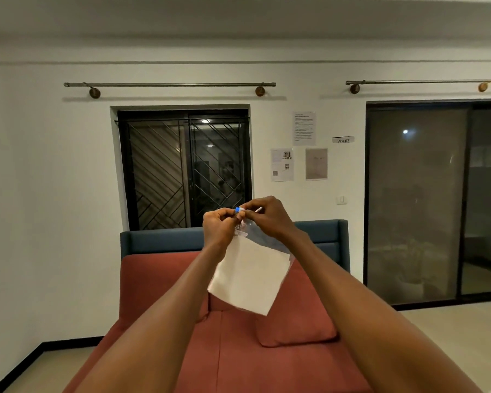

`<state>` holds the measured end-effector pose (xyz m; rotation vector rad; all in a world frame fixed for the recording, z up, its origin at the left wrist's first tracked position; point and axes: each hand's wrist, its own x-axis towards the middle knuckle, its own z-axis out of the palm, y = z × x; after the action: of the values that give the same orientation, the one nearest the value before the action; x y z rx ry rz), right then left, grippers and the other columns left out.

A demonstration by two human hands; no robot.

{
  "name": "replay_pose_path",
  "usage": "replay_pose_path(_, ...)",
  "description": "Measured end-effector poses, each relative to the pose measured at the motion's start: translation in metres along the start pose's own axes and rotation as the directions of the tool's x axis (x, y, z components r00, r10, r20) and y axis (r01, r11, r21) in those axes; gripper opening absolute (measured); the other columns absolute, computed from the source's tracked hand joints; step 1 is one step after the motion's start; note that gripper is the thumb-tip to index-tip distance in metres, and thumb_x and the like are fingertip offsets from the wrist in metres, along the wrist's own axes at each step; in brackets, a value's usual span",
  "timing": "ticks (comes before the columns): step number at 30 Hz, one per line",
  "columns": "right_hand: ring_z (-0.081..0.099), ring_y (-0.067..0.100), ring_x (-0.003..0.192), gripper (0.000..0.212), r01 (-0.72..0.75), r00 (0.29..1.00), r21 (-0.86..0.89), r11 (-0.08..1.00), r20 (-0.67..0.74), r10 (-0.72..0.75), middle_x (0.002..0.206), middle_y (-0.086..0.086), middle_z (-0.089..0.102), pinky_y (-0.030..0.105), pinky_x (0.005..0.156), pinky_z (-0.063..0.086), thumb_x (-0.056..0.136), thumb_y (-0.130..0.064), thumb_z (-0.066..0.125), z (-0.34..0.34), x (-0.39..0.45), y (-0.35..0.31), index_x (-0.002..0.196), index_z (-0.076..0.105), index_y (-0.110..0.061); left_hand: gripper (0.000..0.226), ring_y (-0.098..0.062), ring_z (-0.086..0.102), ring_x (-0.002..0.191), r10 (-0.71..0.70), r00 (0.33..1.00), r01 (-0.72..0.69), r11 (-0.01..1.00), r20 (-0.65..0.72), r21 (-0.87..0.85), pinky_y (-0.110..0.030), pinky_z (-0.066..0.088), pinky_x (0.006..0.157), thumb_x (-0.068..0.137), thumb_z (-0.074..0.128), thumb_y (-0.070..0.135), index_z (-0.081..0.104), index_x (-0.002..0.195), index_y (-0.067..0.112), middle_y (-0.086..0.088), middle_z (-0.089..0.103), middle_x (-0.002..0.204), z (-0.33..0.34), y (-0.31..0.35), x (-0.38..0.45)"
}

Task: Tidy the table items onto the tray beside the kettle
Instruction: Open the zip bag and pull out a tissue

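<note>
Both hands, left hand and right hand, pinch a clear zip bag top. Next, I think, slide its blue zipper along.

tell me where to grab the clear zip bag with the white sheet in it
Grip the zip bag at its top sealed edge, from above, where both hands already pinch it beside the blue slider. The bag hangs limp, so the stiffer top strip gives the firmest hold.

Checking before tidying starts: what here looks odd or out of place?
No table, tray or kettle is in view. Both hands, left and right, pinch the top of a clear zip bag holding a white sheet, raised over a red sofa.
</note>
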<state>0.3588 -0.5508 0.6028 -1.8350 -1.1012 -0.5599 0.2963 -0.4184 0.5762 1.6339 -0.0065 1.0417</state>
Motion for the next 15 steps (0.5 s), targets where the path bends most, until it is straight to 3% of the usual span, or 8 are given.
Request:
replay_pose_path(3,0.069,0.014,0.083,0.022,-0.025,0.998,-0.066,0.998,-0.052,0.022,0.092,0.004,0.077,0.031,0.076,0.059,0.092,-0.033,0.069,0.005,-0.001,0.0,0.102,0.079,-0.016,0.009,-0.026,0.07,0.079,-0.017,1.0,0.018,0.999,-0.024,0.029,-0.029,0.061,0.066,0.088,0.068,0.008,0.077,0.088,0.005,-0.011,0.072,0.08,0.0,-0.001,0.0)
replay_pose_path(6,0.066,0.011,0.077,0.018,-0.071,0.992,-0.154,0.985,-0.11,0.054,0.085,-0.001,0.077,0.031,0.071,0.055,0.09,-0.035,0.068,0.007,0.002,-0.002,0.094,0.08,-0.022,0.014,-0.028,0.07,0.08,-0.059,0.996,0.061,0.998,-0.062,0.033,-0.035,0.062,0.068,0.088,0.064,0.005,0.078,0.087,0.005,-0.011,0.073,0.078,0.003,-0.001,-0.002)
replay_pose_path(10,0.06,0.009,0.075,0.019,-0.09,0.99,-0.208,0.974,-0.128,0.064,0.081,-0.004,0.075,0.037,0.083,0.052,0.089,-0.039,0.067,0.007,0.007,-0.007,0.087,0.08,-0.024,0.016,-0.028,0.07,0.083,-0.109,0.983,0.111,0.994,-0.15,0.005,-0.036,0.062,0.07,0.09,0.061,0.003,0.078,0.089,0.002,-0.012,0.073,0.08,0.008,0.0,-0.002)
replay_pose_path(15,0.057,0.009,0.076,0.021,-0.101,0.987,-0.22,0.97,-0.147,0.069,0.082,-0.001,0.075,0.038,0.086,0.051,0.089,-0.039,0.068,0.004,0.012,-0.01,0.088,0.08,-0.022,0.018,-0.024,0.07,0.081,-0.151,0.96,0.147,0.988,-0.236,-0.038,-0.036,0.062,0.071,0.091,0.059,0.003,0.077,0.091,0.002,-0.012,0.073,0.082,0.015,0.007,0.0)
